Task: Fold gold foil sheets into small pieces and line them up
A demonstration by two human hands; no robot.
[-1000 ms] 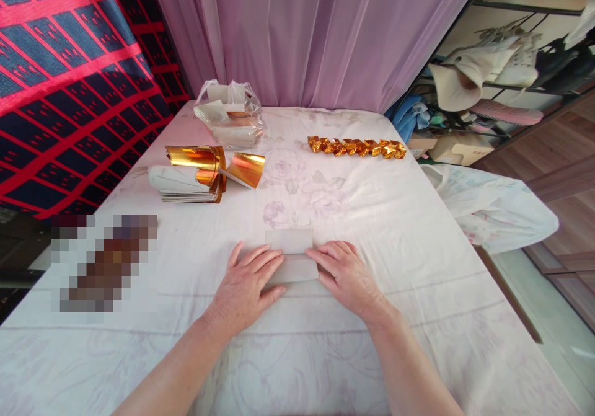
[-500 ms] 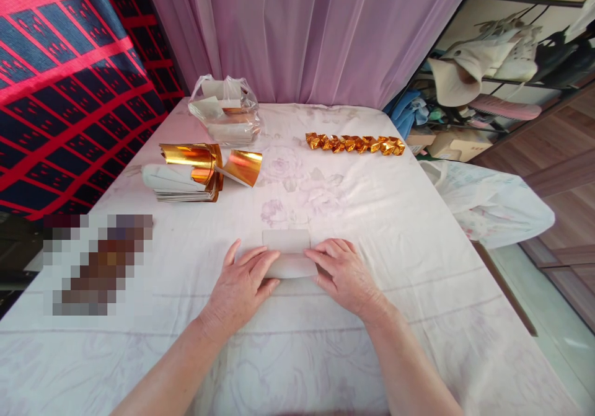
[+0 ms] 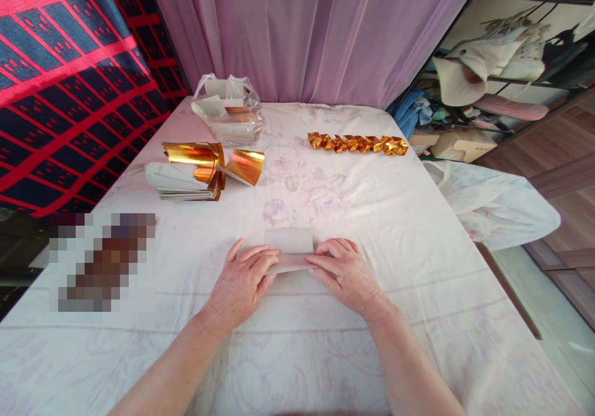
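Observation:
A sheet of pale paper (image 3: 289, 241) lies on the cloth in front of me, its near part turned up into a narrow fold or roll. My left hand (image 3: 245, 276) pinches the left end of that fold between thumb and fingers. At the right end, my right hand (image 3: 343, 273) grips it likewise, fingertips on top. Farther off to the left sits a stack of gold foil paper (image 3: 186, 183), white side partly showing, with a loose curled gold sheet (image 3: 246, 165) beside it. A row of crumpled-looking gold foil pieces (image 3: 357, 144) lies at the back right.
A clear plastic bag (image 3: 227, 121) with more paper stands at the back left of the table (image 3: 395, 217). Behind hangs a purple curtain (image 3: 288, 38). Shelves with shoes and a cap (image 3: 460, 81) are at right, above a white bag (image 3: 511, 208). A blurred-out patch covers something at left.
The fold under my fingers has become narrower and flatter, and my thumbs have drawn in closer to the fingers. The whole view has shifted slightly.

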